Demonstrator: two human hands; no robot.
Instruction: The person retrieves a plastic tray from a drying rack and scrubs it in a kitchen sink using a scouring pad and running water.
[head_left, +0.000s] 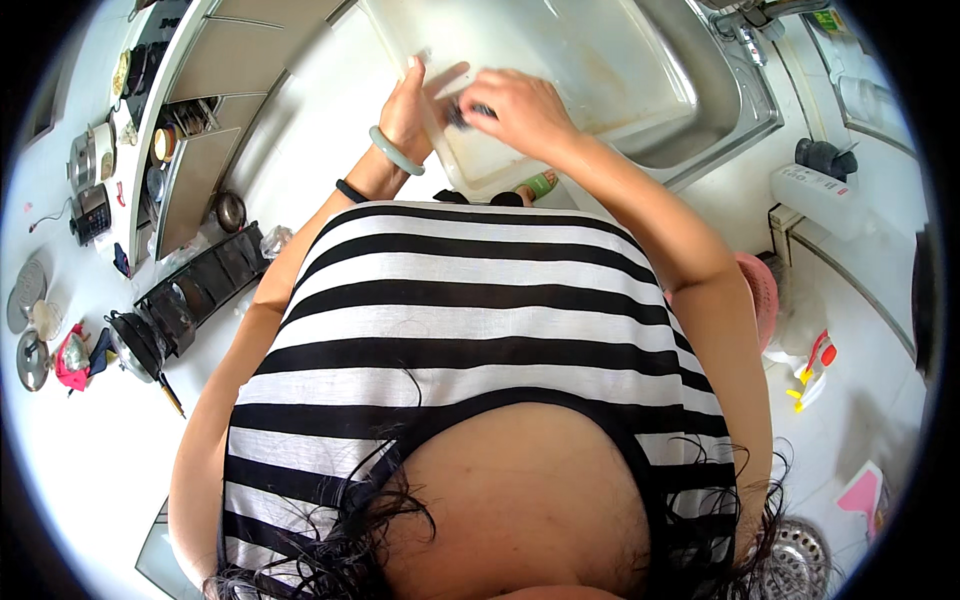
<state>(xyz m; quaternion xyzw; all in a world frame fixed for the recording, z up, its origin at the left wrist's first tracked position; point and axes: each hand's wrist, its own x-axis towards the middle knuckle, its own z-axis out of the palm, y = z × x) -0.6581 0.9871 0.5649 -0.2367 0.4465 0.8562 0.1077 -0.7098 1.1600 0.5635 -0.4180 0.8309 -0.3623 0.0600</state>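
Observation:
A large translucent plastic bin (472, 178) is tilted in front of me, partly over the stainless steel sink (694, 142). Brownish stains mark its inner surface. My left hand (406, 112) grips the bin's left side wall, thumb on the edge and the other fingers hidden or seen faintly through the plastic. A pale green bangle and a black band circle that wrist. Inside the bin, my right hand (514, 109) has its fingers bent around a small dark scrubbing pad (461, 114), blurred and partly covered by the fingers, against the bin's inner surface.
A chrome faucet (750, 45) stands at the sink's upper right. A white plastic jug (814, 195) lies on the right. To the left, a cabinet door (196, 191) hangs open beside a black rack (217, 281) holding pans. A foot in a green slipper (538, 184) shows below the bin.

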